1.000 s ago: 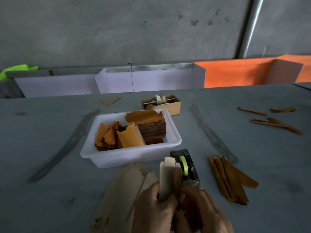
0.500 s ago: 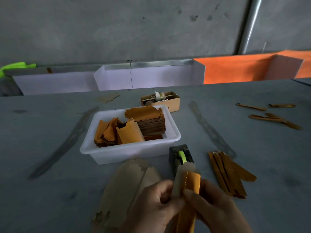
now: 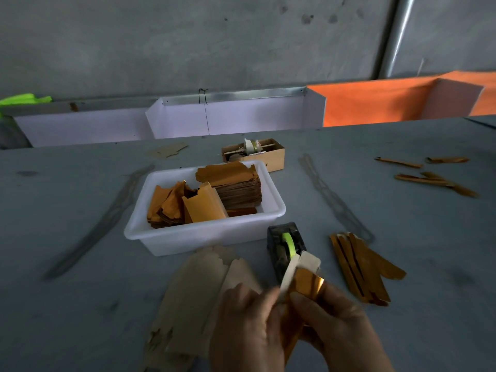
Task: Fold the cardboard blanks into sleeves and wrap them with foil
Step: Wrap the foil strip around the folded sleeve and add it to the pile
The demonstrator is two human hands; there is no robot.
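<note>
Grey table [image 3: 80, 304]; white tub [image 3: 204, 237]; tape dispenser [image 3: 284, 248] behind sleeve [image 3: 303, 272].

We are seeing a black tape dispenser [image 3: 284, 248] sitting just beyond the fingers, and a small brown box [image 3: 271, 157] lying well beyond them on the tabletop [image 3: 67, 210].

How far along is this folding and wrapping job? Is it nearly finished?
Not nearly. A pile of flat gold-wrapped sleeves lies finished right of the black tape dispenser. The left hand and right hand hold a pale cardboard sleeve with gold foil partly round it. Plain cardboard blanks and the white tub's foil stack remain.
</note>
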